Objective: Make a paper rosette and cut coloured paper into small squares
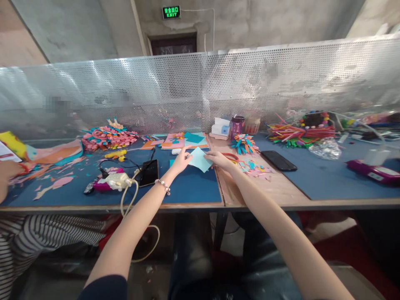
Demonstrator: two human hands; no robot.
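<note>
A square sheet of light blue paper is held above the table, turned so that a corner points down. My left hand pinches its left corner between thumb and fingers. At the right corner, my right hand grips the same sheet. Behind it lie stacked sheets of pink and orange paper, with a darker teal square on top. Beyond my right hand is part of a red-orange looped thing, perhaps scissor handles. A small white object sits just past my left hand.
Left are a power strip with cords, a dark phone, a yellow glue gun and a pink paper heap. Right are paper scraps, another phone and pipe cleaners. A person's hand shows far left.
</note>
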